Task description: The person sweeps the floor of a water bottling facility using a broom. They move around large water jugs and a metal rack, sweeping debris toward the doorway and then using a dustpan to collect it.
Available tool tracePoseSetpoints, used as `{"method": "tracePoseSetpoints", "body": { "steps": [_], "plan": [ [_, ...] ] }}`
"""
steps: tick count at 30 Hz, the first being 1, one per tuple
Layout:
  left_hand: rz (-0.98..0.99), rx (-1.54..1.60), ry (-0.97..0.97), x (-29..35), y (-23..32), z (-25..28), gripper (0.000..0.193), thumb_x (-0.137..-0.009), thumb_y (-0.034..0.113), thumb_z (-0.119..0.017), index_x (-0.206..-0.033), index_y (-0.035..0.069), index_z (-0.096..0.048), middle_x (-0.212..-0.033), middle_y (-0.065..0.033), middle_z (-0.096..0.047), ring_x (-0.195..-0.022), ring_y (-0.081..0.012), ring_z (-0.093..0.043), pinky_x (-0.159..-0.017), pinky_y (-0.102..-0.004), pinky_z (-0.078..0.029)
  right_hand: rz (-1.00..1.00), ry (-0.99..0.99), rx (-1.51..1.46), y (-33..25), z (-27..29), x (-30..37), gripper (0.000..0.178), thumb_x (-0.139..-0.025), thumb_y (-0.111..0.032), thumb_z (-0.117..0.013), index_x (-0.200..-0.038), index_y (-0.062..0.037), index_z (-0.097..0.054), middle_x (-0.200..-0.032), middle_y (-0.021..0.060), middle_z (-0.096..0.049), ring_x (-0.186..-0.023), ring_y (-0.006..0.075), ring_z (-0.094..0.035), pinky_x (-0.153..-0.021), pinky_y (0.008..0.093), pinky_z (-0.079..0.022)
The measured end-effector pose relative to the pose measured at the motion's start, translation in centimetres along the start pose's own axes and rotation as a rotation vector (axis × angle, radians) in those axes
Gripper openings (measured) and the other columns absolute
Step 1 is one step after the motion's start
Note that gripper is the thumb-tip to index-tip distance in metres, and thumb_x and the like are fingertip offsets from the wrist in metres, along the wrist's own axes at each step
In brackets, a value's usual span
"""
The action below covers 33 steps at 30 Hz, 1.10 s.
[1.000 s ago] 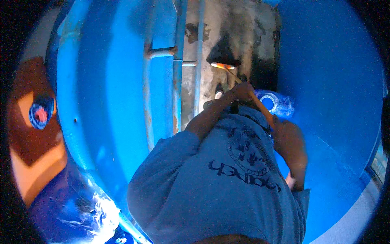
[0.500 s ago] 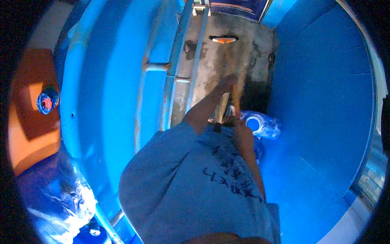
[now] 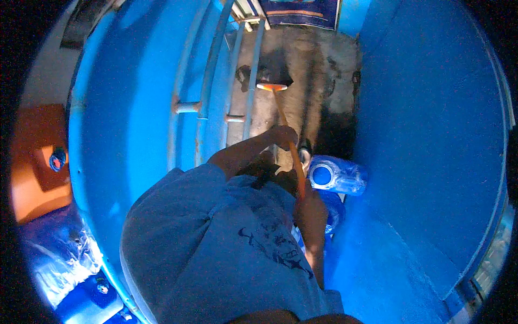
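Note:
A broom [image 3: 283, 110] with a long wooden handle slants away from me, its orange and white head [image 3: 272, 87] down on the grey concrete floor. A dark patch lies just beyond the head; I cannot tell bristles from shadow or wet there. My left hand [image 3: 284, 135] is closed round the middle of the handle. Lower down and nearer my body, my right hand [image 3: 309, 208] grips the upper end of the handle, its fingers partly in shade. Close to the right hand lies a large blue bottle [image 3: 345, 177], its round opening facing me.
Blue rails [image 3: 208, 59] and a blue wall run along the left. A tall blue wall [image 3: 426, 108] bounds the right. Dark stains [image 3: 337, 132] mark the concrete floor [image 3: 310, 48]. Orange surfaces [image 3: 35, 186] and plastic-wrapped blue containers [image 3: 59, 254] stand at the far left.
The broom head has come nearer and shifted left across the floor. Both hands have moved lower in the view with the handle, the left hand also leftward. My view has shifted slightly.

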<state>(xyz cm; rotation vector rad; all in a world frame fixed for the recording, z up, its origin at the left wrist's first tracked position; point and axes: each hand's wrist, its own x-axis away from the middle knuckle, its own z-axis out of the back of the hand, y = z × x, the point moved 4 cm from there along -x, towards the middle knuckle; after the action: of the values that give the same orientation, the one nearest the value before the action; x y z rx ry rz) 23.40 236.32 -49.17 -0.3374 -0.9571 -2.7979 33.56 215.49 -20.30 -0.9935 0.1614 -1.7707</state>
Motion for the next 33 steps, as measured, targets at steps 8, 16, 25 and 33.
{"method": "tracePoseSetpoints", "body": {
  "steps": [8,16,25,33],
  "plan": [
    [-0.305,0.110,0.317,0.7,-1.6,1.7,0.023,-0.067,0.028,-0.070,-0.083,0.012,-0.064,-0.082,-0.0063,-0.065,-0.079,-0.0270,-0.062,-0.073,-0.0420,-0.049,-0.106,0.176,-0.279,1.3,-2.7,-0.1,0.037,-0.094,-0.017,-0.048,-0.127,-0.0019,-0.045,-0.108,0.0245,-0.055,-0.080,0.0393,-0.064,-0.058,0.0473,-0.053],
    [0.076,-0.112,0.277,-2.8,-10.6,0.8,0.013,-0.074,0.022,-0.064,-0.075,0.010,-0.061,-0.080,-0.0095,-0.060,-0.081,-0.0299,-0.060,-0.075,-0.0402,-0.049,-0.224,0.309,-0.353,5.1,-11.8,-9.9,0.042,-0.092,-0.011,-0.049,-0.133,-0.0058,-0.043,-0.132,0.0219,-0.041,-0.093,0.0406,-0.061,-0.060,0.0466,-0.053],
    [0.017,-0.497,0.260,-7.4,-23.2,-1.4,0.006,-0.076,0.016,-0.061,-0.075,0.010,-0.061,-0.084,-0.0096,-0.060,-0.091,-0.0278,-0.058,-0.090,-0.0392,-0.046,-0.027,0.433,0.038,8.0,-16.6,-24.1,0.045,-0.090,-0.012,-0.050,-0.134,-0.0080,-0.045,-0.114,0.0201,-0.052,-0.086,0.0411,-0.057,-0.065,0.0478,-0.049],
    [0.173,-0.063,0.541,-5.8,-34.9,-3.0,0.024,-0.069,0.016,-0.072,-0.087,0.007,-0.059,-0.089,-0.0109,-0.059,-0.092,-0.0317,-0.057,-0.090,-0.0401,-0.045,0.048,0.409,0.171,8.1,-17.2,-34.2,0.049,-0.088,-0.014,-0.052,-0.137,-0.0117,-0.043,-0.103,0.0165,-0.056,-0.069,0.0332,-0.057,-0.054,0.0421,-0.048]
  ]
}}
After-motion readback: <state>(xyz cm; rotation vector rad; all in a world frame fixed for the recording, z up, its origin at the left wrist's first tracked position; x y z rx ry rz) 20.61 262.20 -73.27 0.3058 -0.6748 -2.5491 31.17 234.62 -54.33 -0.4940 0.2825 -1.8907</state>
